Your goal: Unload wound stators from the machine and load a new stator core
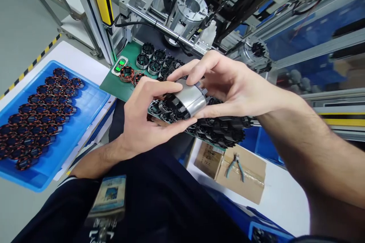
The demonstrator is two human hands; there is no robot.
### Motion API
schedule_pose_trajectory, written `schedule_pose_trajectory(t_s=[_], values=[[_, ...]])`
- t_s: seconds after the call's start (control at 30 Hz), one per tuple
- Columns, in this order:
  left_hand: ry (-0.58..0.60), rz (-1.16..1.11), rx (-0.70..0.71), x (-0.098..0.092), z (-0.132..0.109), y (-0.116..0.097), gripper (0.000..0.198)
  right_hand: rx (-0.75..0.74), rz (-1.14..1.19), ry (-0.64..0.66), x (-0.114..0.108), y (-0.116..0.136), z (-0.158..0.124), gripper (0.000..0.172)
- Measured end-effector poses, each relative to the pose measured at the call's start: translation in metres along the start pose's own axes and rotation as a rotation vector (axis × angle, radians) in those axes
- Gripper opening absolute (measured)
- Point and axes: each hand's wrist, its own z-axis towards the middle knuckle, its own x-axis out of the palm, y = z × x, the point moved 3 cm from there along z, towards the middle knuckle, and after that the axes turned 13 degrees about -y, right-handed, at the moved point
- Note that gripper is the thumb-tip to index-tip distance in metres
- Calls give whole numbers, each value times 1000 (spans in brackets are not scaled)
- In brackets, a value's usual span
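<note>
My left hand (142, 119) and my right hand (225, 83) meet in the middle of the view, both gripping a round silver-banded stator core (189, 100) with black teeth. Left thumb and fingers pinch its left side; right fingers arch over its top and thumb presses below. Directly beneath lie several unwound black-and-silver cores (221, 131) on the green mat (115, 85). More unwound cores (154, 60) stand further back on the mat, beside a copper-wound stator (127, 73).
A blue tray (82, 112) at the left holds several copper-wound stators. Behind the mat stands a winding machine with a silver chuck (191, 7). A cardboard box (251, 182) with blue-handled pliers (235, 165) lies at the lower right.
</note>
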Motion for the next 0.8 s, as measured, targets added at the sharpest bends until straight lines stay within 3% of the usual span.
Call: schedule_pose_trajectory(t_s=[0.3, 0.53, 0.7, 0.8], values=[[-19, -48, -144, 0, -13, 9, 56, 108, -47, -64, 2, -2, -6, 78], [-4, 136, 117, -9, -1, 9, 55, 190, 102, -2, 5, -7, 0, 78], [17, 212, 114, -5, 2, 11, 51, 213, 175, -13, 10, -21, 10, 60], [55, 222, 123, -11, 2, 26, 67, 248, 93, -105, 4, -21, 17, 60]])
